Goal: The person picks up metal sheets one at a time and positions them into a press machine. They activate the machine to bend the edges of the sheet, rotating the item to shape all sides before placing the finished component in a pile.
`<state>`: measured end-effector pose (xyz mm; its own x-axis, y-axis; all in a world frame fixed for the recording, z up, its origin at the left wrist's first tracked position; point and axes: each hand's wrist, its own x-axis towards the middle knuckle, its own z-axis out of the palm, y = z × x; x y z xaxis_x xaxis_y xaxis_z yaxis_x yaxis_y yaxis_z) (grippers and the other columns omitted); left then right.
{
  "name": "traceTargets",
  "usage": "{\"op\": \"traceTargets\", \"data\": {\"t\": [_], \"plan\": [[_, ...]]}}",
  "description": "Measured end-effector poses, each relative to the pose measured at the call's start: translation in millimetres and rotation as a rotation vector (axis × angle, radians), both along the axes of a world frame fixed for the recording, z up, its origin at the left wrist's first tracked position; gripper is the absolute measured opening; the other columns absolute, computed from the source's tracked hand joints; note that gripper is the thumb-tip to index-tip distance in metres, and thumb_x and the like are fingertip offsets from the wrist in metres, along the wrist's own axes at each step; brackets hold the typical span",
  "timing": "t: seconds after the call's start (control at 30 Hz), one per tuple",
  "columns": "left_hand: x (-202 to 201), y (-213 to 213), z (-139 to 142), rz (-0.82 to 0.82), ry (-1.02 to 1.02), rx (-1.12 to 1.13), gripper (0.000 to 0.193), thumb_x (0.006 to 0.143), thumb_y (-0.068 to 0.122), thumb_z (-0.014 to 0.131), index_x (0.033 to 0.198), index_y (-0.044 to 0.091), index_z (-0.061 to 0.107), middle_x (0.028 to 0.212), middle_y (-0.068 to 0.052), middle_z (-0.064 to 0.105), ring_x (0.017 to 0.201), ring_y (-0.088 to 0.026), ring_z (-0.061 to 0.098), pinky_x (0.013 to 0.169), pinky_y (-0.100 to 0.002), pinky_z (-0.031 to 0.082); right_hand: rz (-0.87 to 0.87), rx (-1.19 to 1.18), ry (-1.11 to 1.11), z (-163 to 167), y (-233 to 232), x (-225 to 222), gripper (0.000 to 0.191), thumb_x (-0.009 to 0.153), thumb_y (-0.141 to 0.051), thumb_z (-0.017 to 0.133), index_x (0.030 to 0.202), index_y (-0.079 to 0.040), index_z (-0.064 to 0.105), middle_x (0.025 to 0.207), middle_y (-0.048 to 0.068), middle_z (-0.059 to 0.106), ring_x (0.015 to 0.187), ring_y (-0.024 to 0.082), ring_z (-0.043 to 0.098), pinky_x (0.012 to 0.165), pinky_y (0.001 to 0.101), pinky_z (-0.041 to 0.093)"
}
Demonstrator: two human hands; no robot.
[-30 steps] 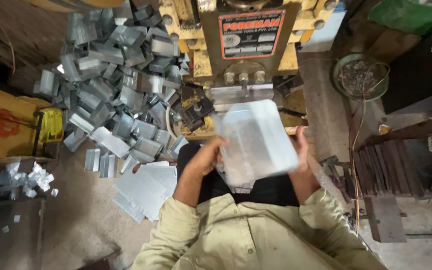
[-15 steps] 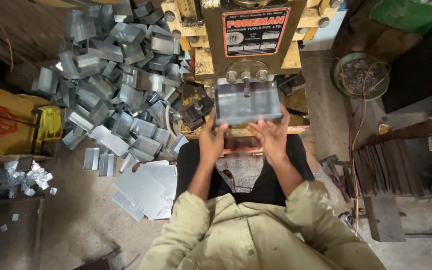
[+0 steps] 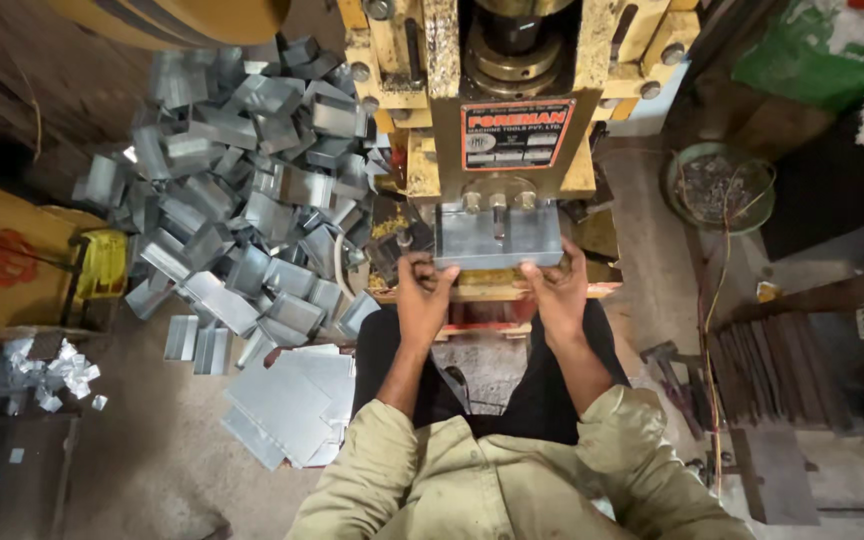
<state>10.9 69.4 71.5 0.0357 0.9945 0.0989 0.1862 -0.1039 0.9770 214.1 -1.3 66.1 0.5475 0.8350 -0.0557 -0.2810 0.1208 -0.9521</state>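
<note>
Dull grey sheet-metal piece [image 3: 498, 238]; yellow-painted, seemingly chipped metal press [image 3: 472, 90]; matt khaki cloth sleeves [image 3: 642, 470].

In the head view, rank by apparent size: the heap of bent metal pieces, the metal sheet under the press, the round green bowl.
1. heap of bent metal pieces
2. metal sheet, held by both hands
3. round green bowl, looks about alike; unsure.

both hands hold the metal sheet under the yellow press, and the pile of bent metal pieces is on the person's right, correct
Not quite. The head view shows the pile of bent metal pieces on the person's left. Both hands, left hand and right hand, do hold the metal sheet under the yellow press.
</note>
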Motion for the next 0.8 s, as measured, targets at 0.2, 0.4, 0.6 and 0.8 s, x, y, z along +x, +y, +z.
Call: {"op": "traceTargets", "data": {"t": [0.2, 0.4, 0.6, 0.8], "plan": [[5, 14, 24, -0.277, -0.207, 0.012, 0.093, 0.080, 0.012, 0.082, 0.156, 0.004, 0.028, 0.120, -0.014, 0.063, 0.083, -0.017, 0.067, 0.072, -0.027, 0.057, 0.052, 0.099, -0.079, 22, 13, 6, 0.077, 0.091, 0.001, 0.075, 0.153, -0.006, 0.030, 0.111, 0.018, 0.068, 0.085, 0.021, 0.072, 0.068, 0.0326, 0.062], [-14, -3, 15, -0.433, -0.359, -0.034, 0.079, 0.095, 0.018, 0.078, 0.157, -0.005, 0.035, 0.135, -0.022, 0.064, 0.128, -0.024, 0.065, 0.104, -0.035, 0.057, 0.217, 0.141, -0.014, 36, -16, 28, 0.058, 0.100, -0.023, 0.066, 0.142, -0.003, 0.033, 0.113, 0.021, 0.070, 0.088, 0.026, 0.075, 0.065, 0.0347, 0.063], [-40, -73, -33, -0.298, -0.211, -0.263, 0.070, 0.100, 0.036, 0.065, 0.149, -0.003, 0.033, 0.128, -0.012, 0.065, 0.114, -0.018, 0.066, 0.094, -0.032, 0.056, 0.113, -0.156, 0.231, -4, -45, 16, 0.058, 0.098, -0.038, 0.051, 0.143, -0.007, 0.032, 0.107, 0.014, 0.064, 0.057, 0.028, 0.067, 0.045, 0.0331, 0.053], [-114, -103, -40, -0.121, -0.170, -0.328, 0.047, 0.105, 0.043, 0.055, 0.122, 0.001, 0.065, 0.102, -0.006, 0.070, 0.090, -0.010, 0.063, 0.081, -0.026, 0.053, 0.357, -0.066, -0.053, -6, -68, -38, 0.063, 0.092, -0.012, 0.064, 0.141, -0.002, 0.025, 0.099, 0.025, 0.060, 0.053, 0.027, 0.062, 0.042, 0.0338, 0.052]]}}
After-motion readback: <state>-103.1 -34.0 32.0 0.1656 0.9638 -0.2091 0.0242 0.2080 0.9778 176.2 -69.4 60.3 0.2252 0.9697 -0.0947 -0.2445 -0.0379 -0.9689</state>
